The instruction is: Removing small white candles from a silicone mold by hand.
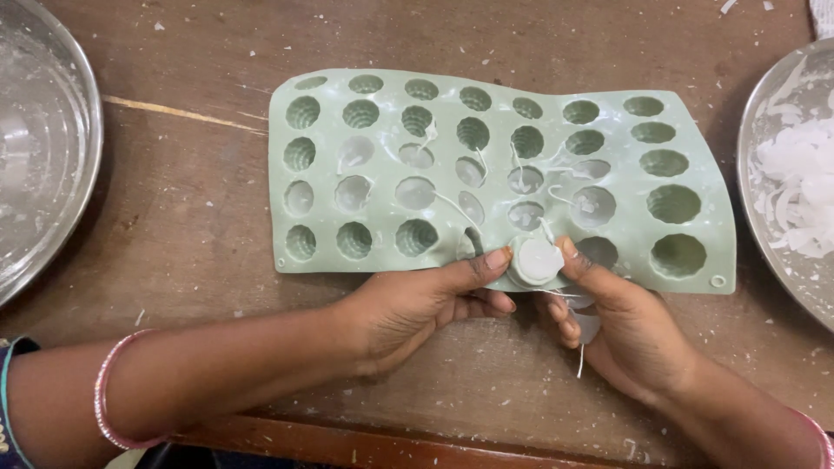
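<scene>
Here, a brown wooden worktop (200,226), scuffed and flecked with white scraps, is carrying everything. A pale green silicone mould (382,234) is lying flat across its middle, its near edge being flexed upward, seemingly so one cavity can be pushed from beneath. Its rows of round ribbed cavities are showing mixed states: some empty, some filmed with white residue, several trailing thin wicks. Two steel bowls are flanking it: the left bowl (52,156) looking nearly bare, the right bowl (764,217) holding white wax flakes (799,174). The left hand (417,304) and right hand (625,321) are pinching the mould's near edge, fingers curled under, thumbs pressing beside a small white candle (536,259) bulging out of its cavity.
</scene>
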